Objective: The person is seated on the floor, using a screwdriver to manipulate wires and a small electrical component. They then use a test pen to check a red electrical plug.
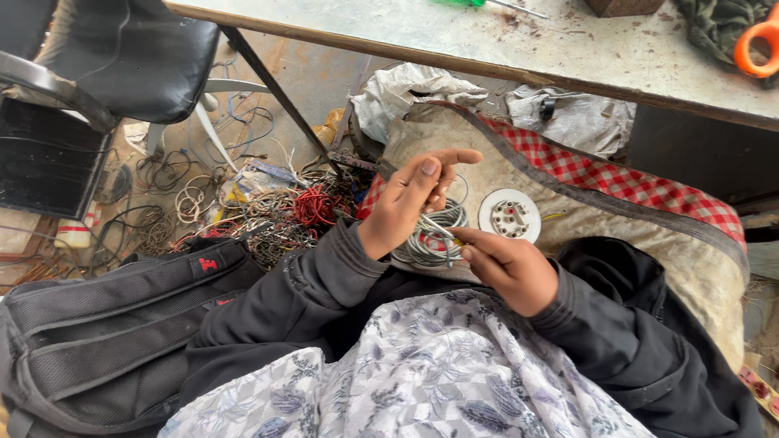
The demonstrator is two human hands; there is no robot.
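A coil of grey wire (434,235) is held between both hands above my lap. My left hand (410,199) grips the coil's upper side, with the index finger stretched out to the right. My right hand (507,268) pinches the coil's lower right edge with fingers closed on the strands. Just right of the coil, a white round plastic fitting (510,216) with holes lies on a beige padded cloth (649,243) with a red checked border.
A black backpack (105,324) sits at lower left. Tangled red and brown wires (276,215) litter the floor. A black chair (122,57) stands upper left. A worn table (487,40) spans the top, with orange-handled scissors (759,49) at its right.
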